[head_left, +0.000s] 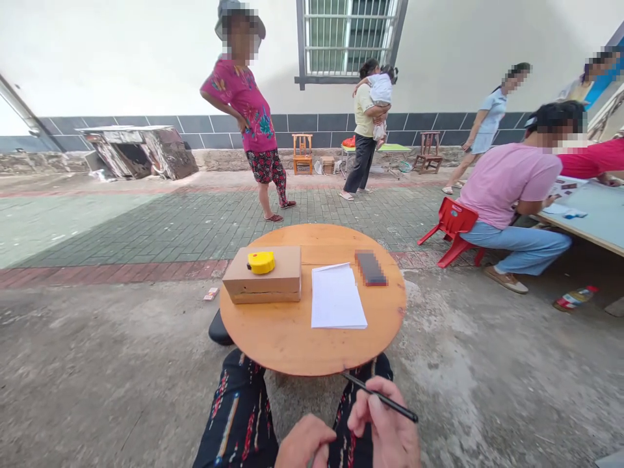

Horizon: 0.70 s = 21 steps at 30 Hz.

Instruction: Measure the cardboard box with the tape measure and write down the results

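Observation:
My right hand (pixel 387 429) is low in the view, over my lap, fingers closed round a black pen (pixel 380 396) that points up-left toward the table edge. My left hand (pixel 305 445) rests beside it with curled fingers, and nothing shows in them. In front of me stands a small round wooden table (pixel 292 338). On it lie a cardboard box (pixel 266 279) with a yellow tape measure (pixel 260 262) on top, a white sheet of paper (pixel 336 298) and a dark blurred flat thing (pixel 370 268).
A person in pink sits on a red chair (pixel 451 224) at a long table (pixel 599 221) to the right. Several people stand on the paved yard behind. A bottle (pixel 575 298) lies on the ground. A dark cushion (pixel 219 330) sits under the table's left.

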Tool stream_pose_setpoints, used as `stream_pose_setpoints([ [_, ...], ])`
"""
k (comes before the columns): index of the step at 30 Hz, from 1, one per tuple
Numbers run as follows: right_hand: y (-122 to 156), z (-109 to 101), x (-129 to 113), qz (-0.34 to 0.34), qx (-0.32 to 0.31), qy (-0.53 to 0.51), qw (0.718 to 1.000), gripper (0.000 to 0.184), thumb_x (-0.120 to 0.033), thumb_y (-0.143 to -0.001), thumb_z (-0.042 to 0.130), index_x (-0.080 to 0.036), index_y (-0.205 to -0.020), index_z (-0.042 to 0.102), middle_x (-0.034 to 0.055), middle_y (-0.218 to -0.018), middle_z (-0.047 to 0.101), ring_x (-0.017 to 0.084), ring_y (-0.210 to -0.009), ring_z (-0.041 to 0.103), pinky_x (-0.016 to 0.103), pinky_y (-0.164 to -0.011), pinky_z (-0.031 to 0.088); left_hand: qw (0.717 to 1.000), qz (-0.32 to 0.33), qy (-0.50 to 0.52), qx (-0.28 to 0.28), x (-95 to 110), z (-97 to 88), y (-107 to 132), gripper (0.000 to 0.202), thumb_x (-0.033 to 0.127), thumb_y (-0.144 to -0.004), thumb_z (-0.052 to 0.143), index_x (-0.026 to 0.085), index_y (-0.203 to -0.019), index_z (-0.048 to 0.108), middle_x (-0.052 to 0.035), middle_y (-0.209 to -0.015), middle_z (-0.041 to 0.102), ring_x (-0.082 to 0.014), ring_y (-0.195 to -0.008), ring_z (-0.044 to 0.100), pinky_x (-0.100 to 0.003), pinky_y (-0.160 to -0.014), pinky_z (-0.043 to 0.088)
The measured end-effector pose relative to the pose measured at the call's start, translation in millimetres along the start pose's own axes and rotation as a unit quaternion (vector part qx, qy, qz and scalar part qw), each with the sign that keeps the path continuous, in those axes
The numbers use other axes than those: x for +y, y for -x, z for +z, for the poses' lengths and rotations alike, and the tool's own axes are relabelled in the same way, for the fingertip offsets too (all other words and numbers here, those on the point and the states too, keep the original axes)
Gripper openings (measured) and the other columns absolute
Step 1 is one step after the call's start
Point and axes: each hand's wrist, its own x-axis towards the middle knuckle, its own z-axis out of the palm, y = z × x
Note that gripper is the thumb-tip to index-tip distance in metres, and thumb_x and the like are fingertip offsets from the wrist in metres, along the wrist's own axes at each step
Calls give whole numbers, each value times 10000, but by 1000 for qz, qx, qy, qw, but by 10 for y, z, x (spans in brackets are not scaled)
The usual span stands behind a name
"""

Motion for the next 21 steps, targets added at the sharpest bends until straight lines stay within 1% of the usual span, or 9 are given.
stream_pose_setpoints([
  [2, 21, 34, 35, 10, -2, 8, 1000, 294, -514, -834, 662, -225, -858, 614, -38, -519, 566, 128, -437, 533, 231, -461, 404, 999, -29, -5, 33, 61, -173, -87, 236, 216, -914, 449, 218, -930, 684, -72, -807, 692, -175, -754, 660, -253, -674, 540],
  [4, 42, 18, 76, 15, 9, 32, 999, 350, -559, -843, 627, -213, -884, 658, -36, -497, 556, 129, -413, 531, 236, -445, 397, 996, -60, -25, 69, 54, -315, -215, 230, 197, -905, 457, 211, -957, 681, -87, -903, 698, -191, -853, 662, -289, -751, 554],
  [8, 12, -142, 98, 0, 57, 111, 992, 451, -608, -811, 635, -190, -950, 732, 19, -555, 646, 159, -468, 575, 266, -459, 447, 985, -102, -77, 115, -142, -444, -546, 260, 167, -859, 476, 198, -1005, 689, -105, -1019, 698, -234, -989, 640, -397, -900, 532],
  [10, -74, -245, 69, 0, 69, 138, 988, 413, -566, -786, 690, -175, -910, 740, 45, -565, 682, 168, -467, 583, 285, -469, 479, 981, -116, -104, 112, -269, -436, -719, 333, 144, -816, 487, 181, -1092, 669, -115, -1091, 686, -255, -1052, 615, -454, -966, 494],
  [12, -226, -339, 26, -2, 76, 139, 987, 400, -527, -752, 740, -164, -920, 733, 84, -650, 735, 194, -496, 630, 307, -477, 509, 978, -128, -131, 103, -377, -399, -879, 426, 135, -781, 495, 157, -1186, 628, -130, -1167, 661, -278, -1115, 581, -500, -1010, 450],
  [15, -573, -447, -34, -33, 92, 126, 987, 413, -505, -734, 755, -164, -962, 705, 119, -835, 768, 250, -667, 708, 322, -528, 541, 971, -146, -168, 90, -473, -313, -1067, 526, 137, -767, 503, 130, -1291, 557, -154, -1267, 609, -306, -1198, 520, -528, -1050, 393],
  [17, -852, -496, -56, -64, 102, 128, 984, 364, -464, -731, 767, -185, -944, 673, 74, -833, 758, 212, -687, 695, 299, -580, 536, 967, -154, -187, 80, -499, -253, -1145, 572, 135, -766, 509, 118, -1338, 513, -166, -1303, 583, -312, -1225, 494, -523, -1060, 372],
  [19, -1123, -520, -53, -87, 102, 129, 983, 307, -425, -729, 776, -203, -889, 637, 10, -753, 728, 151, -616, 642, 272, -612, 515, 964, -155, -204, 75, -507, -203, -1180, 593, 132, -772, 509, 115, -1364, 487, -170, -1304, 579, -310, -1227, 488, -515, -1058, 365],
  [21, -1349, -509, -26, -99, 92, 124, 983, 269, -424, -758, 745, -211, -859, 615, -27, -691, 690, 135, -595, 612, 267, -627, 498, 961, -151, -220, 76, -507, -170, -1182, 592, 135, -785, 505, 125, -1376, 474, -164, -1295, 581, -304, -1224, 487, -511, -1053, 361],
])
